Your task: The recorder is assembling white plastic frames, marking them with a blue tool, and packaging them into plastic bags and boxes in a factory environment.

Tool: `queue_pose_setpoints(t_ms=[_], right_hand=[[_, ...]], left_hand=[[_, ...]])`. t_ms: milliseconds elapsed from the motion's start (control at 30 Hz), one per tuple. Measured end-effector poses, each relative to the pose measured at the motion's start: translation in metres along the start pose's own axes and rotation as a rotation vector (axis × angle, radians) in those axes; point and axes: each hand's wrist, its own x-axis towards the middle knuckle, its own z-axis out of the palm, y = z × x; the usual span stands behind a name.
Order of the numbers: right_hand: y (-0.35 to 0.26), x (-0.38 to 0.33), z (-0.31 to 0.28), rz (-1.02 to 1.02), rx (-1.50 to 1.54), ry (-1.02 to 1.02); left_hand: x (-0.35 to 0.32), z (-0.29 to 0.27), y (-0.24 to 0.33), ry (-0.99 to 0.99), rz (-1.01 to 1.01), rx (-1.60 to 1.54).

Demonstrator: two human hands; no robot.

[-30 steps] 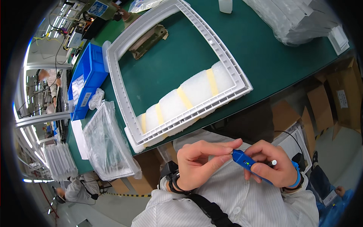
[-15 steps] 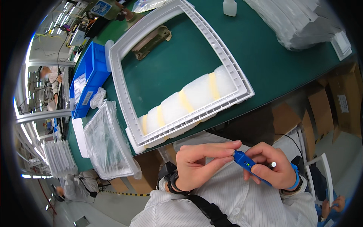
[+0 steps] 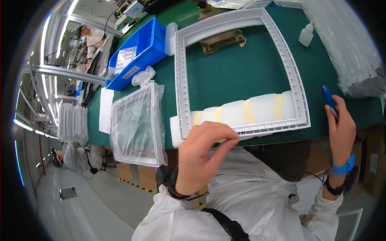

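Rightward, blue tool [image 3: 327,98] in right hand [image 3: 341,130].

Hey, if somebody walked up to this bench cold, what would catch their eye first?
Probably the big white plastic frame lying flat on the green table, with white foam blocks banded in yellow tape along its near edge. Next, the blue tool gripped in the right hand beside the frame's right corner, while the left hand hovers pinched at the near edge. Far left sits a bright blue bin.
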Motion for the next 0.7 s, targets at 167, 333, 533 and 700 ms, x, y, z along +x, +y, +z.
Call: queue_pose_setpoints(t_ms=[167, 333, 533, 700], right_hand=[[-0.007, 0.012, 0.019, -0.118, -0.033, 0.052], [-0.004, 0.014, 0.02, -0.081, -0.048, 0.012], [-0.003, 0.014, 0.021, -0.081, -0.001, 0.027], [-0.002, 0.014, 0.023, -0.121, 0.008, 0.032]], left_hand=[[0.003, 0.008, 0.004, -0.017, 0.044, 0.174], [0.006, 0.015, -0.002, -0.022, 0.065, 0.263], [0.004, 0.019, -0.002, 0.016, 0.101, 0.271], [0.002, 0.021, -0.005, 0.026, 0.134, 0.27]])
